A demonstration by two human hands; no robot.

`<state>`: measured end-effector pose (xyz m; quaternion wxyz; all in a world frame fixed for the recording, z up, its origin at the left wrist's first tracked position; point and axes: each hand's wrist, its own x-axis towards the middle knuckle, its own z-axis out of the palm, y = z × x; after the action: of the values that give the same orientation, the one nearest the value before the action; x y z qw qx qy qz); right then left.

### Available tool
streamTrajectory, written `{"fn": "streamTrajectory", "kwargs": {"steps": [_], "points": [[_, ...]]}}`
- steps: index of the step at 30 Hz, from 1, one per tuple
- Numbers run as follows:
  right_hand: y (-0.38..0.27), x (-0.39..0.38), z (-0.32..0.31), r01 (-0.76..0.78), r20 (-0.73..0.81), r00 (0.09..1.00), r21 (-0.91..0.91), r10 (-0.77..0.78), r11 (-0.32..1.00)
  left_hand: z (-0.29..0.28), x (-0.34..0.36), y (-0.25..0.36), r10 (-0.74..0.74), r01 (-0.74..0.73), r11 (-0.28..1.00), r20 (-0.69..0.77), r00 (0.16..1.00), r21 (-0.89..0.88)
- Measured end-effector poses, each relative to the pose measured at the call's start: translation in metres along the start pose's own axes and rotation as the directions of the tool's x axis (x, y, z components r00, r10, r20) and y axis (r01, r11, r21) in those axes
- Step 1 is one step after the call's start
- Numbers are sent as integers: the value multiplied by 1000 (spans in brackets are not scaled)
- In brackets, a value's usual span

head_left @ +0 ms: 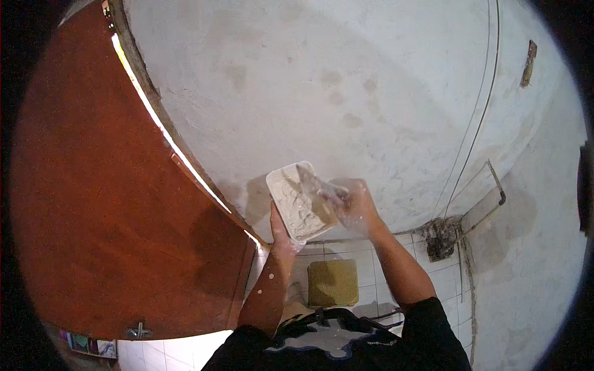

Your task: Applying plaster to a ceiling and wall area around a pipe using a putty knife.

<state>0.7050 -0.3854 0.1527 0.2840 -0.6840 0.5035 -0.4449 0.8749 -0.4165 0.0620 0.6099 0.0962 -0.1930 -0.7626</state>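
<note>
A white rectangular tub (284, 213) of pale, wet plaster (293, 196) is held up in front of the wall. My left hand (279, 229) supports it from below and along its left side; most of those fingers are hidden behind the tub. In my right hand (356, 204) is a putty knife (312, 184), its blade over the plaster near the tub's upper right. The right fingers are closed around the handle, which is smeared and slightly blurred. White splashes mark both hands and my left forearm.
Ahead rises a whitish wall (297, 93) with damp patches. A reddish-brown door (124, 204) fills the left side. Below are a yellowish square stool or mat (333, 281) and white tiles (359, 253). To the right are a dark broken hole (440, 238), a pipe (500, 196) and hanging cables.
</note>
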Motion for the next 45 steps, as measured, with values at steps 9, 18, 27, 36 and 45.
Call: {"fn": "streamTrajectory", "kwargs": {"steps": [9,18,27,36,45], "points": [[27,-15,34,282,-80,954,-93,-290,955,1,-24,-18,-121,122,993,-86,989,6],[24,-20,14,203,148,964,114,-219,972,-36,-32,-17,-104,111,992,-104,989,65],[26,-5,-3,272,-189,928,-242,-320,931,4,-24,-39,-182,182,983,-21,983,24],[21,-35,-5,339,140,938,-185,-317,922,-11,-23,-52,-182,183,982,26,983,-39],[61,-33,-46,355,-54,916,-354,-398,865,4,-19,-64,-324,335,932,93,941,-140]]}}
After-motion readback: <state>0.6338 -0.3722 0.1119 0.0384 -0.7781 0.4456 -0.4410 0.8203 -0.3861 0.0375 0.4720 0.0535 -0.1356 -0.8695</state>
